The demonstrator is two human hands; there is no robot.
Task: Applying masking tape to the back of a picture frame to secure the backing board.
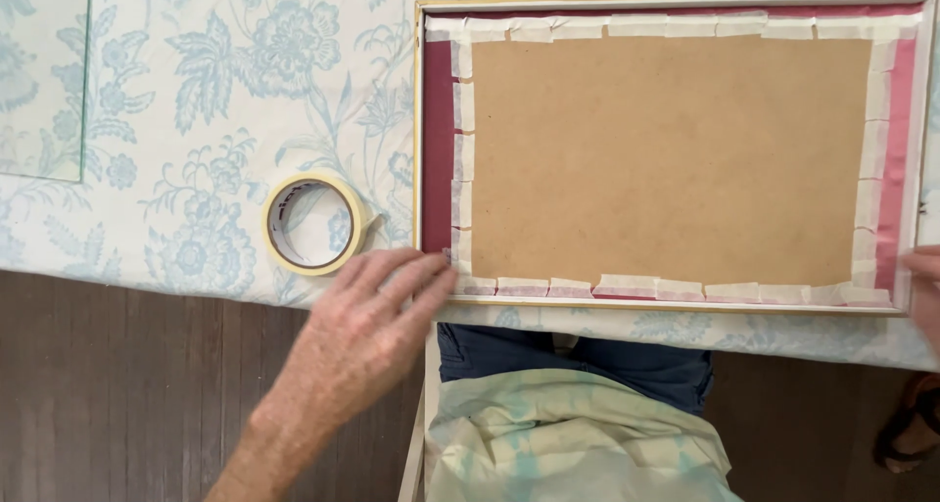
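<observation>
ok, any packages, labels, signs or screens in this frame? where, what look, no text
No packages, signs or screens.
Roll of masking tape: on the floral tablecloth, left of the picture frame; cream ring, dark printed liner inside the core.
Left hand rests just below the roll.

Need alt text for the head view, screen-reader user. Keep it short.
A left hand rests its fingertips on the lower left corner of a face-down picture frame, whose brown backing board is taped all round with masking tape strips. A tape roll lies beside it on a floral cloth; the right hand touches the frame's right edge.
</observation>
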